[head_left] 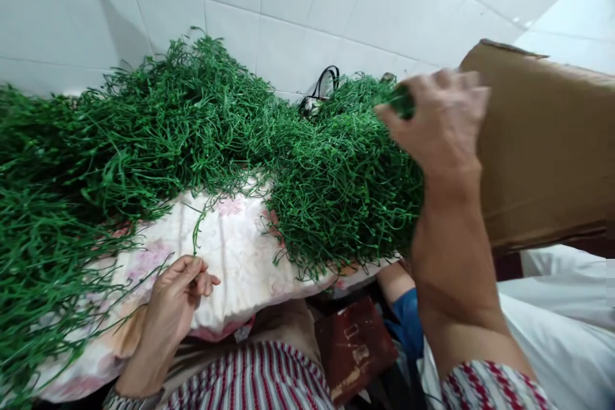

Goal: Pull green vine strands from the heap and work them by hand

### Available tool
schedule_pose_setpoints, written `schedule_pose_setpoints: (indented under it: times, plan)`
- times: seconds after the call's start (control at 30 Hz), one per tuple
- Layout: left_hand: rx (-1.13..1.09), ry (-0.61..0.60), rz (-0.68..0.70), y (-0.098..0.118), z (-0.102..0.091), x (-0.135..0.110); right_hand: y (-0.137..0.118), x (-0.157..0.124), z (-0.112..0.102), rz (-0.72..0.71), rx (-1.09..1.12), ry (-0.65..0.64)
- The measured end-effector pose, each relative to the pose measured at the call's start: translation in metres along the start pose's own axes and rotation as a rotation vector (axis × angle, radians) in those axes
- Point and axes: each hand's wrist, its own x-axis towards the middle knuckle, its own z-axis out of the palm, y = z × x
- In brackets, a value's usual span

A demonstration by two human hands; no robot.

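And over the floral cloth (245, 262), the left hand (185, 278) has its fingers pinched on a slender green stem (196, 234)! Beyond the cloth's right side, the right hand (442, 115) blurs, thumb parted from fingers; can't tell whether it's gripping. Stem heaps (192, 122) crowd the cloth's back and sides. Below its near edge, pale marks (360, 352), unreadable, on a worn red-brown panel (343, 365).

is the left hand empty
No, the left hand pinches a green stem over the floral cloth.
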Motion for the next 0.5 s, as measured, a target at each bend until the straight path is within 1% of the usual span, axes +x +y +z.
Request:
schedule_pose_setpoints:
  times: [0.03,0.07,0.1,0.13,0.2,0.33,0.4,0.5]
  plan:
    - [0.003,-0.002,0.001,0.000,-0.001,0.000,0.001,0.006,0.010,-0.045,0.002,-0.155]
    - [0.009,-0.006,0.000,0.000,-0.002,-0.001,0.002,0.010,0.018,-0.084,0.014,-0.247]
    - [0.016,-0.010,-0.001,0.000,-0.002,-0.001,0.003,0.011,0.025,-0.118,0.034,-0.300]
    - [0.023,-0.015,-0.003,0.000,-0.003,-0.002,0.003,0.011,0.028,-0.141,0.056,-0.311]
    - [0.030,-0.020,-0.006,0.000,-0.004,-0.003,0.006,0.006,0.028,-0.182,0.080,-0.292]
    - [0.015,-0.023,-0.002,0.002,-0.005,-0.006,0.014,-0.010,0.010,-0.304,0.079,-0.265]
    - [-0.001,-0.027,0.003,0.002,-0.004,-0.007,0.016,-0.020,0.006,-0.348,0.057,-0.236]
    - [-0.002,-0.020,0.013,0.000,-0.001,-0.010,0.011,-0.031,0.015,-0.365,-0.013,-0.177]
